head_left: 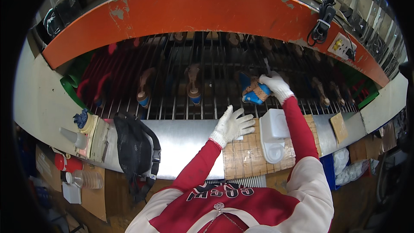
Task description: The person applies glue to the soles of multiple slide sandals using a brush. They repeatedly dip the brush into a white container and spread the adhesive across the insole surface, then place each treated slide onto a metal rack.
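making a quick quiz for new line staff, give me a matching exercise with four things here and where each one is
Things:
1 right hand
2 left hand
3 white plastic jug
4 black mesh bag

Places:
A lying on the taped cardboard sheet
B hanging over the metal ledge's front edge
C on the rack, gripping the blue-soled shoe
D flat at the cardboard sheet's upper left corner

Pairs: 1-C, 2-D, 3-A, 4-B
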`<state>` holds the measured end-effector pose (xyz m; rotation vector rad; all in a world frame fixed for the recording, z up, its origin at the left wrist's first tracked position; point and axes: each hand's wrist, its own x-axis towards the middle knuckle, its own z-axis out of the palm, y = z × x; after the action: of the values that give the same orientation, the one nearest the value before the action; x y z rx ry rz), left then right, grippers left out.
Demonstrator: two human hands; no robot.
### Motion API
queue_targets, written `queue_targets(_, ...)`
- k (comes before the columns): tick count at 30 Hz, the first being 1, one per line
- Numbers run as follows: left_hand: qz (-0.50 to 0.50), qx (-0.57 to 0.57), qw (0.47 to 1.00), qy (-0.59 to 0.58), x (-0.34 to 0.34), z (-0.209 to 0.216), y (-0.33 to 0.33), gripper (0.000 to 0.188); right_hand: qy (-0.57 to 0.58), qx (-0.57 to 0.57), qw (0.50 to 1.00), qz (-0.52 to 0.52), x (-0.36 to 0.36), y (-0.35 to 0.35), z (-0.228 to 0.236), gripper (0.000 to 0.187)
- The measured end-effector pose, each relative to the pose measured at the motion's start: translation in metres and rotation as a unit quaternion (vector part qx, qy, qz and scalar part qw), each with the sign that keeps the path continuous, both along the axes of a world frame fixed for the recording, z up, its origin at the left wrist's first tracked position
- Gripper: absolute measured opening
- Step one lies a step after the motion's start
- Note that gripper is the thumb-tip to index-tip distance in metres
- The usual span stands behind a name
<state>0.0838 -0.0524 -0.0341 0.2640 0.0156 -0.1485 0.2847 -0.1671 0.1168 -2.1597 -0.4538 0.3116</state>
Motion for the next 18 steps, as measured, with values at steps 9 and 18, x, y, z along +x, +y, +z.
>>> queue_targets(9, -0.088, 0.011, 0.982, -0.164, -0.042, 0.000, -0.009, 0.091, -0.121, 0.078, 0.983, 0.115, -0.140, -0.081, 0.007, 0.047)
queue_targets(18, 0.163, 0.174, 0.959, -0.152, -0.124, -0.018, -0.039, 0.105, -0.239, -0.118, 0.964, -0.022, -0.226, -0.238, -0.056, 0.016)
